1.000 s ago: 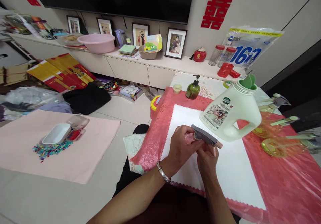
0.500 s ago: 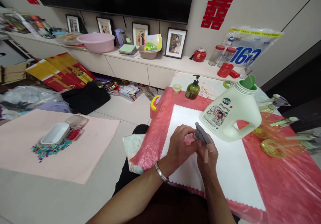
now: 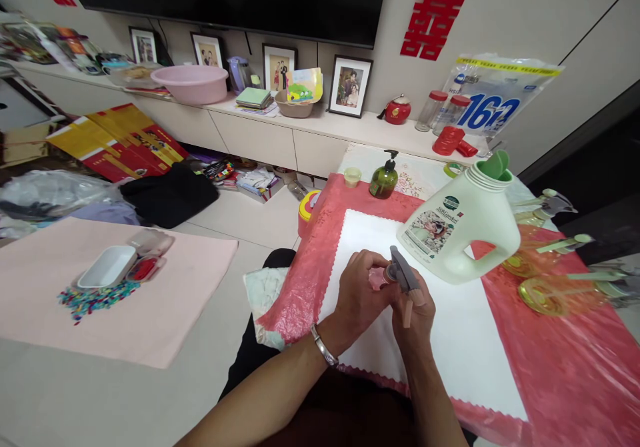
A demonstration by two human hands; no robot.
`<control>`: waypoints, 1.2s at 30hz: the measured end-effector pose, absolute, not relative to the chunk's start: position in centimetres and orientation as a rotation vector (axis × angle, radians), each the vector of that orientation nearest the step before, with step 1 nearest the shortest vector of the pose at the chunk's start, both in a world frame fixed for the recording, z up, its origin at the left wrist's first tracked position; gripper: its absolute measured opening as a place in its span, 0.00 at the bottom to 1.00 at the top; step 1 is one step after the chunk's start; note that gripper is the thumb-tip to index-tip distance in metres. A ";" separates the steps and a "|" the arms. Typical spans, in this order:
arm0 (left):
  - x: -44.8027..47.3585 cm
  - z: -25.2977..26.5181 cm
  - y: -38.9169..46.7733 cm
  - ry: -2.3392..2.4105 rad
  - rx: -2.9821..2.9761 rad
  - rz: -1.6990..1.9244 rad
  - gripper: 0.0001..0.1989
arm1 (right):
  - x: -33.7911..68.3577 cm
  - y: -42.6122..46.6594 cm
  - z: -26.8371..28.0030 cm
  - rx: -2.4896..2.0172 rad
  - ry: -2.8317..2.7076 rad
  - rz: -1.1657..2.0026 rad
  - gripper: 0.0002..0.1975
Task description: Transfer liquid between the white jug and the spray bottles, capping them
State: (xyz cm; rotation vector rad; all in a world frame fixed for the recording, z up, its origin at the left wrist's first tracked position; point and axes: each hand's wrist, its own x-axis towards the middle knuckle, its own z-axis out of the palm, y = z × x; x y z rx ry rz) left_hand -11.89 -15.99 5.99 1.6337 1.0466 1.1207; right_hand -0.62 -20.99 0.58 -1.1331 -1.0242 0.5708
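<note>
Above the white scallop-edged sheet (image 3: 370, 233), my hands meet around a spray bottle with a grey trigger head (image 3: 405, 273) and a pinkish body. My left hand (image 3: 357, 293) is closed around the pinkish part near the neck, hiding most of it. Fingers of my right hand (image 3: 419, 310) are wrapped about the trigger head, which points toward me. The head's ring is at the bottle's neck; how tightly it sits I cannot tell. Just behind my right hand stands a large pale green jug (image 3: 465, 227) with a green scoop-like piece in its mouth.
Behind the sheet are a green pump bottle (image 3: 384, 179) and a small cup (image 3: 353, 177). Several spray bottles with yellow liquid (image 3: 543, 295) lie or stand at the right on the red plastic cover (image 3: 590, 353). Leftward, a pink board (image 3: 165, 307) bears a white tray and colourful bits.
Both hands keep their hold on the spray bottle, and the trigger head has turned very slightly. The rest of the scene stays in place apart from a small camera shift.
</note>
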 end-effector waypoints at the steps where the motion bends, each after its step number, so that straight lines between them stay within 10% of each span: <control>1: -11.9 6.1 -16.0 1.039 1.638 1.121 0.13 | -0.6 -21.0 0.6 -1.120 -1.011 0.578 0.16; 36: -12.8 5.0 -14.7 0.811 1.699 1.155 0.08 | -0.3 -20.6 -0.1 -1.099 -0.947 0.654 0.21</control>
